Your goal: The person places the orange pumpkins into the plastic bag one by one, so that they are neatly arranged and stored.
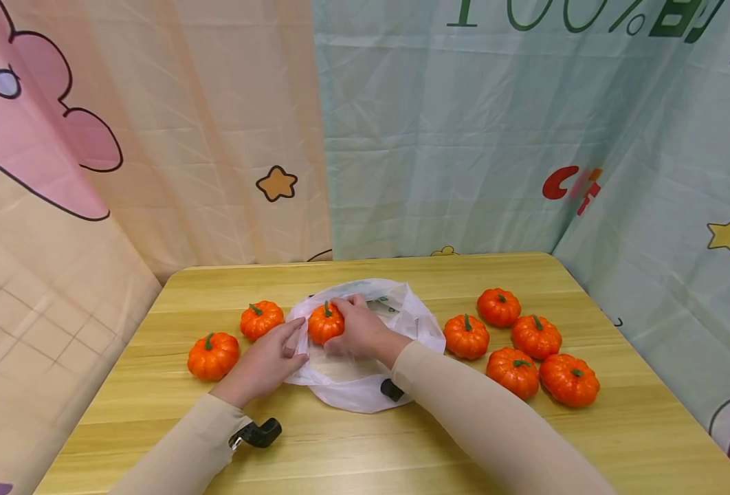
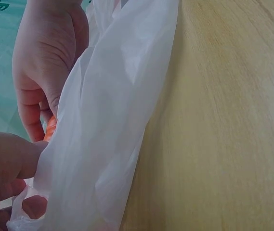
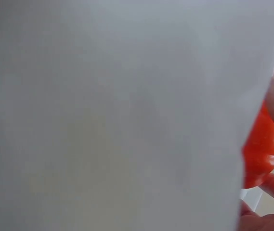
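Note:
A small orange pumpkin (image 1: 326, 324) with a green stem is gripped between the thumb and fingers of my right hand (image 1: 361, 332), over the mouth of a white plastic bag (image 1: 365, 395). In the right wrist view the bag wall (image 3: 117, 115) hides much of the pumpkin (image 3: 264, 149). My left hand (image 1: 268, 363) is at the bag's left rim. Its thumb (image 2: 28, 156) and fingers pinch the thin plastic in the left wrist view. Two more pumpkins, one nearer the bag (image 1: 262, 320) and one farther left (image 1: 213, 356), sit beside the left hand.
Several pumpkins stand grouped right of the bag, the closest pumpkin (image 1: 467, 337) almost touching it. All rest on a wooden table (image 1: 340, 460). Printed curtains (image 1: 439, 137) hang behind the table and at its sides. A black wrist device (image 1: 260, 434) sits at the left sleeve.

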Available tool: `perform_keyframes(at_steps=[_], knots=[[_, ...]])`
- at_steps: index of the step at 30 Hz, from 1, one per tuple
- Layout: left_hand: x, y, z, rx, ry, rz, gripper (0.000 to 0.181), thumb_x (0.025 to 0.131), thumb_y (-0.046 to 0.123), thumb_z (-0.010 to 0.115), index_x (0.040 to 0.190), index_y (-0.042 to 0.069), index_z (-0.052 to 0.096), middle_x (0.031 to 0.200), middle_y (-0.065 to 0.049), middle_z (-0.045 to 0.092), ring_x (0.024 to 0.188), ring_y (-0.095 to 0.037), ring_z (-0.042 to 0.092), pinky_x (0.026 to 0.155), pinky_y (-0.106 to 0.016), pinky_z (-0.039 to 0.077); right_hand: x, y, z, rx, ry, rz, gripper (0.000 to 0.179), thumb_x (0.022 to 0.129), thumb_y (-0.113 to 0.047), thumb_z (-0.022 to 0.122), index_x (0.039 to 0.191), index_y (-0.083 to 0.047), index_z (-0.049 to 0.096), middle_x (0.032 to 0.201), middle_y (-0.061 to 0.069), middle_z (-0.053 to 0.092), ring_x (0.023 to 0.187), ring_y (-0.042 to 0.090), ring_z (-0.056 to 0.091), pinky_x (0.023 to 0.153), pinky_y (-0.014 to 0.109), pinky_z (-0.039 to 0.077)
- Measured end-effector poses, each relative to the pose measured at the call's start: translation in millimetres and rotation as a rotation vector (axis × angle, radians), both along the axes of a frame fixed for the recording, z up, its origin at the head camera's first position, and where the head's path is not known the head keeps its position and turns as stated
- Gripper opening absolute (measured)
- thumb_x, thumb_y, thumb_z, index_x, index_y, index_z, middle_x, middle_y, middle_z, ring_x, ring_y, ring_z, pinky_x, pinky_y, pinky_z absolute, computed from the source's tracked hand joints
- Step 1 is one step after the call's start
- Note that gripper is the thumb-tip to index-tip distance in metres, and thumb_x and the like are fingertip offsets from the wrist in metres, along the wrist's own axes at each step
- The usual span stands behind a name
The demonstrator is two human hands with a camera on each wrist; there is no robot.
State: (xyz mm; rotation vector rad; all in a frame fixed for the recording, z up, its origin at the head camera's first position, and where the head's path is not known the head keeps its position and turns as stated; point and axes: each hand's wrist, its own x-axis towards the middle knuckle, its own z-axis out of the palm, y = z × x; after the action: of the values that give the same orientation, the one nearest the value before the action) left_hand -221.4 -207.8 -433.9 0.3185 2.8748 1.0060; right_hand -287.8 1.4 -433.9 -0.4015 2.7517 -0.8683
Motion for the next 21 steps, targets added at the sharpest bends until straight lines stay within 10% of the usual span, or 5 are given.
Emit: perform_keyframes(at_steps=[21], knots=[[-0.2, -0.4, 1.3, -0.015, 0.014, -0.007, 0.073, 0.097, 0.023, 0.075, 0.161, 0.010, 0.043, 0.138, -0.016, 0.063, 0.096, -0.021, 0.064, 0.096, -0.049, 0.057, 17.0, 56.8, 58.9, -0.048, 0.097, 0.026, 0.097, 0.086, -0.040, 0.088, 0.165, -0.020, 0.036, 0.170, 0.012, 0.029, 0.148, 0.037, 0.046, 0.117, 0.053, 0.045]])
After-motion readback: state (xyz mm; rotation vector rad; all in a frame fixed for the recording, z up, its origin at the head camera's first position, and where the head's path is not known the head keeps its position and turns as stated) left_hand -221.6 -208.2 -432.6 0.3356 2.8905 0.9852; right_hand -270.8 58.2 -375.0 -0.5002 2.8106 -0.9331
